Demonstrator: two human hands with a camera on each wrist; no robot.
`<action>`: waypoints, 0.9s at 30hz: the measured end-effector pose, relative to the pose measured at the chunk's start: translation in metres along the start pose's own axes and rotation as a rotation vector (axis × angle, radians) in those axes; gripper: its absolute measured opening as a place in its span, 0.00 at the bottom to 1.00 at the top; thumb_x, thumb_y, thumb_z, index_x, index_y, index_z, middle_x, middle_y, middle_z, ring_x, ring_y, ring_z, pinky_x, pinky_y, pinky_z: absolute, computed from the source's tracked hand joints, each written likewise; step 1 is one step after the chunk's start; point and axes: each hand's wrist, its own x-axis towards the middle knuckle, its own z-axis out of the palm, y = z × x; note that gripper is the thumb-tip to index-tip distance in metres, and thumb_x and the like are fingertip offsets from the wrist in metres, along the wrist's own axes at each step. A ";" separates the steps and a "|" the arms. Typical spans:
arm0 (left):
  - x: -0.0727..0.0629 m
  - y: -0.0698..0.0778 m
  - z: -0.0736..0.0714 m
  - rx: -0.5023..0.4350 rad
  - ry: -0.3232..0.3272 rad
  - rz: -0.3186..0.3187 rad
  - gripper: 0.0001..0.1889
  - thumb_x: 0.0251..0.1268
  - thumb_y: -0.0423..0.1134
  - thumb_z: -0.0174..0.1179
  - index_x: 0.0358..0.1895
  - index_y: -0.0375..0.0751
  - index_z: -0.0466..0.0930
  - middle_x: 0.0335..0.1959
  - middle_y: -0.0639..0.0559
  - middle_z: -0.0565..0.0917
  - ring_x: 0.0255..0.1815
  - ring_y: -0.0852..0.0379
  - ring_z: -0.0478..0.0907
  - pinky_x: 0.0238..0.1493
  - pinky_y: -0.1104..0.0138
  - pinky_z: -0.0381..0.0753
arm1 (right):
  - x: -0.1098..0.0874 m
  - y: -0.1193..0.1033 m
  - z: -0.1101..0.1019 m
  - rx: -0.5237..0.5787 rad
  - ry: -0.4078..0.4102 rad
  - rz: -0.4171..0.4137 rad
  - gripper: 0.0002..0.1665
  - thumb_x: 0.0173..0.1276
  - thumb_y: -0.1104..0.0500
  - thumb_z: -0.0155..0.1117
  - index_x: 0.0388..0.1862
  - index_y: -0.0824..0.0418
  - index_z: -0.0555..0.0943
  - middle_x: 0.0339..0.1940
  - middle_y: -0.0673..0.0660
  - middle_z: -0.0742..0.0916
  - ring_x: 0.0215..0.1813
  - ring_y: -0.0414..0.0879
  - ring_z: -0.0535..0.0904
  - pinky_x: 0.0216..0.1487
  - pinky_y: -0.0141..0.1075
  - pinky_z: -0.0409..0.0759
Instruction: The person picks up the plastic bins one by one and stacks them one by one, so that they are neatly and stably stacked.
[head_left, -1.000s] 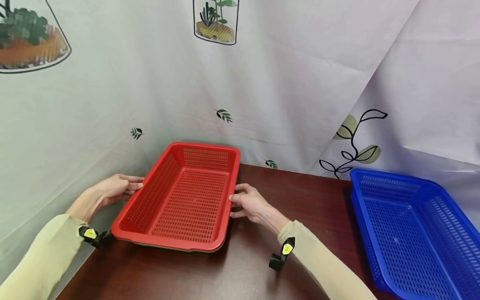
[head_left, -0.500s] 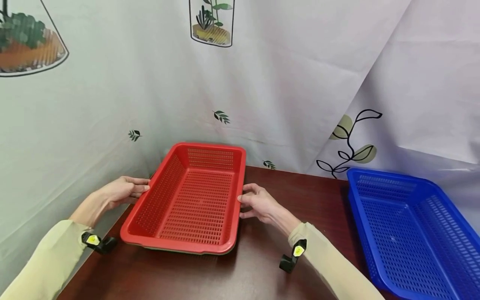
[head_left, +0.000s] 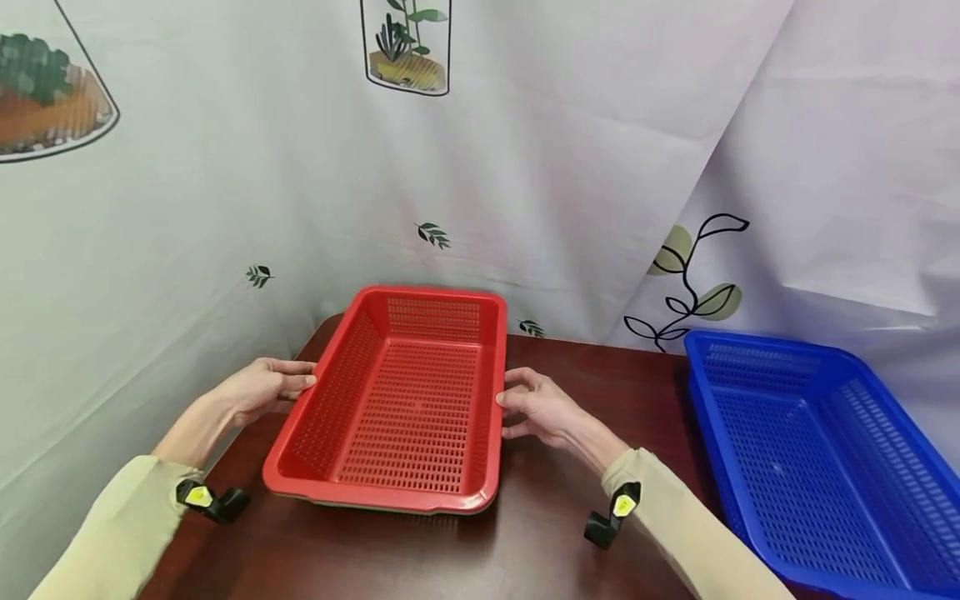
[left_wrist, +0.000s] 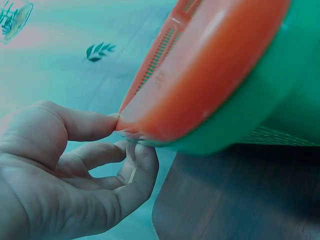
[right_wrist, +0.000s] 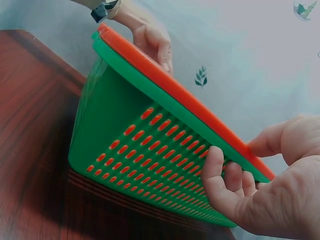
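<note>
Two long edges of a red, rectangular, perforated plastic basket [head_left: 412,408], centre of the head view, are pinched by the left hand [head_left: 262,388] and right hand [head_left: 546,410], thumbs above, fingers curled beneath; the wrist views reveal a green, slotted plastic basket [right_wrist: 97,117] nested underneath, a thin edge in the head view.

Red basket [head_left: 416,412], green basket [right_wrist: 102,112], leaf-printed white cloth [head_left: 555,158]

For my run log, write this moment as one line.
Left hand: grips rim of red basket; right hand: grips opposite rim; green basket: nested under red; blue basket: apart, to right
</note>
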 end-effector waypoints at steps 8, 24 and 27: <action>0.005 0.005 0.022 -0.004 0.015 0.023 0.31 0.75 0.31 0.54 0.71 0.13 0.52 0.44 0.43 0.86 0.42 0.53 0.86 0.46 0.56 0.85 | -0.012 -0.004 -0.020 -0.032 0.004 -0.011 0.29 0.68 0.69 0.57 0.66 0.72 0.62 0.43 0.64 0.81 0.38 0.49 0.83 0.38 0.48 0.86; 0.021 0.015 0.063 -0.013 0.003 0.057 0.30 0.73 0.32 0.57 0.69 0.16 0.59 0.46 0.38 0.85 0.42 0.49 0.86 0.46 0.53 0.85 | -0.039 -0.013 -0.060 -0.069 0.003 -0.025 0.30 0.68 0.69 0.56 0.66 0.75 0.60 0.40 0.60 0.81 0.38 0.49 0.83 0.38 0.48 0.86; 0.026 0.016 0.071 -0.008 0.001 0.058 0.30 0.73 0.32 0.57 0.70 0.16 0.59 0.47 0.36 0.85 0.42 0.48 0.86 0.47 0.52 0.84 | -0.045 -0.013 -0.068 -0.074 -0.004 -0.023 0.29 0.69 0.70 0.56 0.66 0.75 0.60 0.40 0.59 0.81 0.39 0.49 0.83 0.38 0.48 0.86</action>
